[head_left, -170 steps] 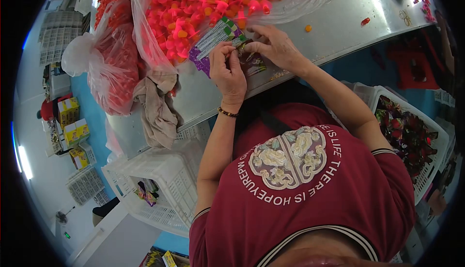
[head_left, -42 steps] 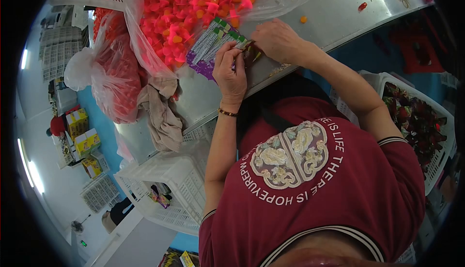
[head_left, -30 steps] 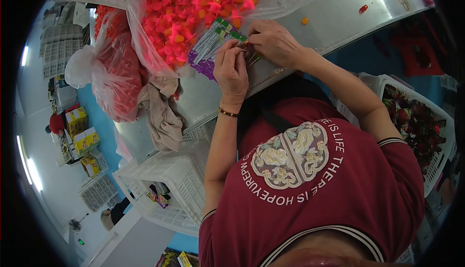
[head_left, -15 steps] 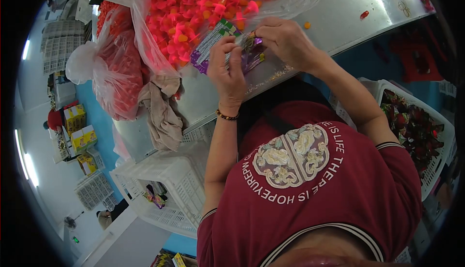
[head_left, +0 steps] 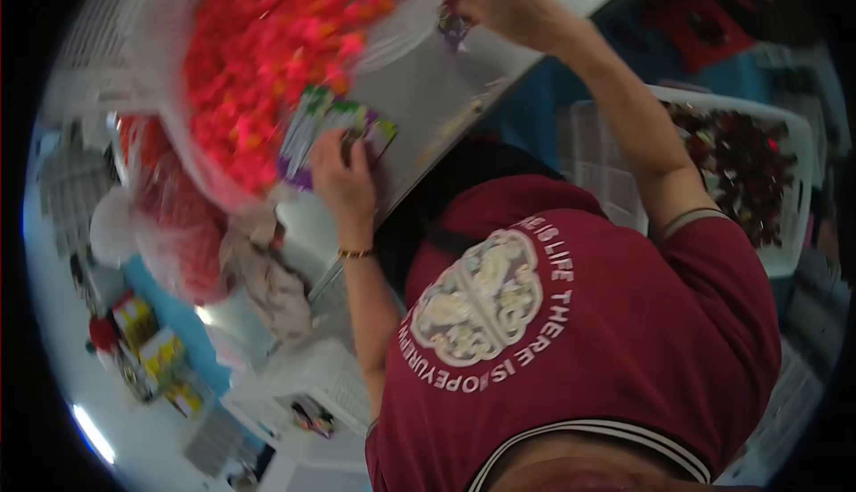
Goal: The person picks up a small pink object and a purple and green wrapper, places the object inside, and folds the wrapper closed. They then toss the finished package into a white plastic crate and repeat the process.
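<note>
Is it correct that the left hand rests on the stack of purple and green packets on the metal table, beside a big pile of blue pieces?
Not quite. In the head view the pile of pieces is red and pink with some orange, not blue. The rest holds: the left hand rests on the stack of purple and green packets on the metal table.

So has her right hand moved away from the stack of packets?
Yes. The right hand has left the packet stack, where the left hand rests, and gone out across the metal table, gripping a small wrapper.
</note>
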`<action>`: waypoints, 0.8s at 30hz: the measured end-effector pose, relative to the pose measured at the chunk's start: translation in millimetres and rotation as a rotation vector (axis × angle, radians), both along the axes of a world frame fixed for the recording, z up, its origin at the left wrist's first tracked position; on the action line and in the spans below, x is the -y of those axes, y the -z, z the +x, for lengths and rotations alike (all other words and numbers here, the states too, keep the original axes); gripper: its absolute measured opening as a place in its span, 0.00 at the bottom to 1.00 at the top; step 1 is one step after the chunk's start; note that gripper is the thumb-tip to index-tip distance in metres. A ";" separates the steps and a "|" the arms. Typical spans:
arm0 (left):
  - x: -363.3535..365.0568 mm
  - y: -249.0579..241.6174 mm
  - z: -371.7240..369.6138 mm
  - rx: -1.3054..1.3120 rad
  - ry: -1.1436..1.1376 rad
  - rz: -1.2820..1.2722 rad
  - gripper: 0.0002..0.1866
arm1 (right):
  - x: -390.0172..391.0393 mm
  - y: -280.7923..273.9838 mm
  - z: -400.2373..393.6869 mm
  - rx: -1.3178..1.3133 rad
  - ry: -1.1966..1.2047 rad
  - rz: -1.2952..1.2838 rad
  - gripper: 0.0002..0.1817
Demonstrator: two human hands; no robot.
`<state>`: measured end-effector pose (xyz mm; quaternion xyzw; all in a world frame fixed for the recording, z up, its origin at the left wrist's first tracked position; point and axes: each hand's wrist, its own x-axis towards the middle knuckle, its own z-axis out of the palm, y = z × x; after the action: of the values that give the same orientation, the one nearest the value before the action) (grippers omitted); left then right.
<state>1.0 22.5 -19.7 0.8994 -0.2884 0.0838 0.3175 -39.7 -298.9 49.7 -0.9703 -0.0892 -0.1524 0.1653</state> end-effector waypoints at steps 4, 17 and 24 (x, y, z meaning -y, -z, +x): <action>-0.3 12.0 6.6 0.088 0.108 0.169 0.13 | 25.5 -13.1 -65.8 -0.061 0.233 0.143 0.07; 1.0 9.5 3.3 0.165 0.109 0.220 0.11 | 179.0 4.5 -427.2 -0.440 1.409 -0.839 0.07; 14.9 -4.9 1.1 0.104 0.065 0.282 0.07 | 166.6 129.3 -422.1 -0.897 1.334 -0.293 0.12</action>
<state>2.0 7.6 -14.8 0.9196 -0.3426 0.0788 0.1753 -461.8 -465.6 -79.6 -0.7999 0.5627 0.1972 -0.0687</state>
